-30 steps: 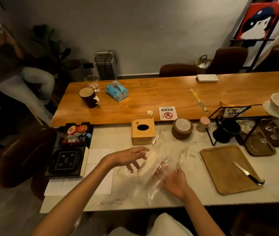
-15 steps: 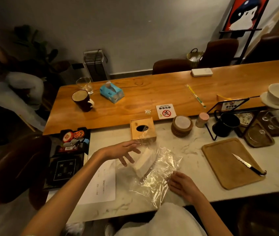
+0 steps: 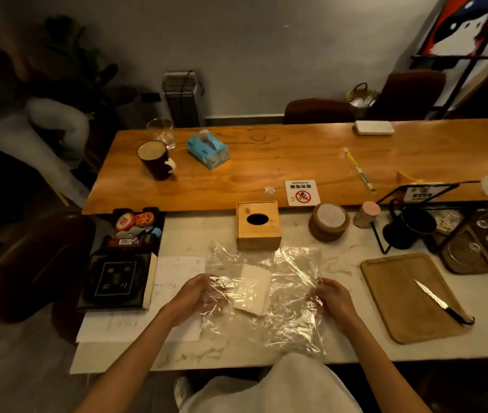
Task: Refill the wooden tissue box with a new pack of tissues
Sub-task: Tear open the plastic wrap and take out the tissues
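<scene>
A wooden tissue box (image 3: 258, 226) with an oval slot on top stands on the marble counter, just beyond my hands. In front of it lies a clear plastic wrapper (image 3: 284, 296), spread flat, with a white stack of tissues (image 3: 253, 289) inside it. My left hand (image 3: 198, 295) grips the wrapper's left edge, partly under the film. My right hand (image 3: 330, 296) pinches the wrapper's right edge.
A wooden tray (image 3: 409, 296) with a knife (image 3: 442, 302) lies to the right. Stacked coasters (image 3: 329, 222), a small pink-lidded jar (image 3: 366, 214) and a black wire rack (image 3: 415, 216) stand behind. Papers (image 3: 174, 293) and a black tray (image 3: 117, 278) lie left. A blue tissue pack (image 3: 208, 149) rests on the wooden table.
Both hands moved apart to the wrapper's edges and spread it flat. The tissue stack, earlier tilted under my left hand, now lies flat in the middle of the film.
</scene>
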Available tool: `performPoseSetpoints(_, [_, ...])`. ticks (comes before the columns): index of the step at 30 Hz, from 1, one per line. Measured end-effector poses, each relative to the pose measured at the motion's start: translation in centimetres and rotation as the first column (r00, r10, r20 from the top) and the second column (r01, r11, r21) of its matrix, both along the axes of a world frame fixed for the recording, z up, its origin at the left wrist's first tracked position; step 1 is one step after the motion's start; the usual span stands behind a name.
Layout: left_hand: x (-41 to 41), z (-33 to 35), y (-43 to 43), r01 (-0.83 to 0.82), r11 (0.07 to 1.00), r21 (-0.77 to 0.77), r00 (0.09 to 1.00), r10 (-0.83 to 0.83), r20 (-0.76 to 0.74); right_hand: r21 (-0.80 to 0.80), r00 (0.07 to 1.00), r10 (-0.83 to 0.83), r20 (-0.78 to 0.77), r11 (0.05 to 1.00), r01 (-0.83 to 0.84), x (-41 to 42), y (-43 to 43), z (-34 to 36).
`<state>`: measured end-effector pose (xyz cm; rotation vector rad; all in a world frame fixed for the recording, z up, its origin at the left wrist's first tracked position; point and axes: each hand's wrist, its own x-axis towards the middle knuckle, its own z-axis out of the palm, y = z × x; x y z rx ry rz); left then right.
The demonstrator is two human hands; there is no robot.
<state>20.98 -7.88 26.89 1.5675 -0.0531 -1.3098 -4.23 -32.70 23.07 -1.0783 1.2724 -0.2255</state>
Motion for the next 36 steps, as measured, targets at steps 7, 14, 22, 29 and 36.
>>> performPoseSetpoints(7, [0.1,2.6,-0.8,0.134,0.990,0.039,0.980,-0.139,0.141,-0.633,0.742,0.147,-0.654,0.431,-0.643,4.2,0.8,4.9])
performPoseSetpoints(14, [0.7,4.4,-2.2,0.328,0.926,0.185,0.810,-0.377,0.449,-0.353,-0.047,0.516,-0.855,-0.647,-0.676,20.3,4.5,13.0])
performPoseSetpoints(22, [1.2,9.1,0.2,0.420,0.872,0.250,0.583,-0.471,0.662,-0.239,-0.098,0.363,-0.927,-0.771,-0.590,21.6,2.2,18.7])
performPoseSetpoints(29, [3.5,17.2,-1.0,0.454,0.837,0.305,0.286,-0.461,0.840,-0.639,0.251,0.613,-0.749,-0.569,-0.518,13.5,-1.0,24.7])
performPoseSetpoints(36, [5.5,22.5,-4.6,0.511,0.814,0.277,0.284,-0.464,0.839,-0.702,0.396,0.664,-0.635,-0.281,-0.654,10.7,-5.6,27.2])
